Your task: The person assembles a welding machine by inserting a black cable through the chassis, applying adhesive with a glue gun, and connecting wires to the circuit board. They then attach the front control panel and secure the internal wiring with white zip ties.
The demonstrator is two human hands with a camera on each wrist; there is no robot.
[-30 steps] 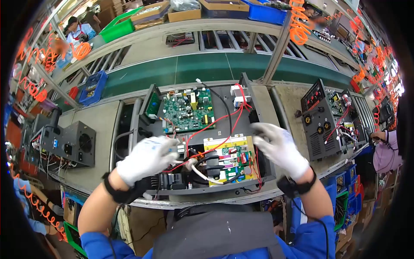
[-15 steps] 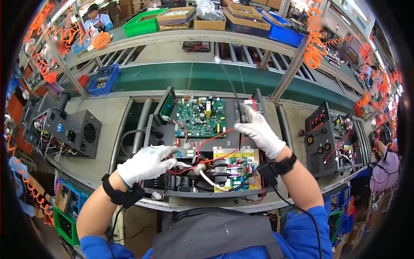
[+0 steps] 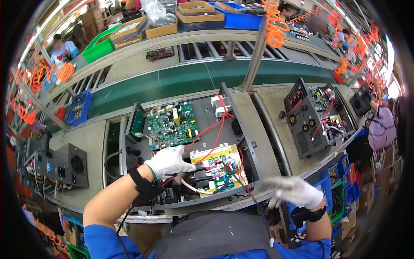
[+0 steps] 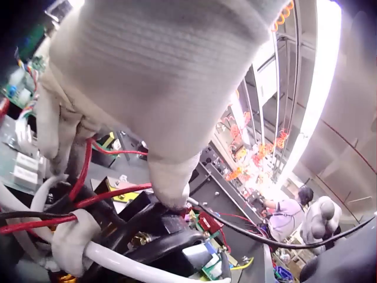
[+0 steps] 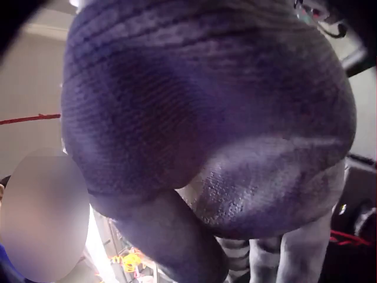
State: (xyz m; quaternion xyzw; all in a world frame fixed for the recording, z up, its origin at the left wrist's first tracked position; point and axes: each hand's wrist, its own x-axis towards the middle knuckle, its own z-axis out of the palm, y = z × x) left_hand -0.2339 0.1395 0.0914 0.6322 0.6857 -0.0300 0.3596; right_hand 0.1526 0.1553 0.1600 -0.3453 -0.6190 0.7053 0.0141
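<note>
My gloved left hand [image 3: 170,162] lies over the left front of an open grey chassis [image 3: 254,162], beside thick black, white and red wires. In the left wrist view, a fingertip of that hand [image 4: 123,82] touches or nearly touches a black block [image 4: 172,225]; the other fingers point down apart from it, near a white cable [image 4: 126,268]. A thin black cable [image 3: 254,196] crosses the chassis's front edge and hangs down. My right hand [image 3: 297,192], blurred, is in front of the chassis's right corner, fingers extended, with nothing visible held. The green circuit board [image 3: 172,125] sits at the back left.
Another chassis stands on the left [image 3: 69,166] and one on the right [image 3: 306,125]. Metal rollers [image 3: 271,134] flank the middle chassis. Behind runs a green belt [image 3: 181,80], with a shelf of boxes and a blue bin [image 3: 237,17] beyond. Small parts bins [image 3: 338,194] are at the lower right.
My right hand has released the black cable and moved toward the lower right; the cable, raised before, now hangs over the front edge. My left hand reaches further over the wires. The head view has shifted.
</note>
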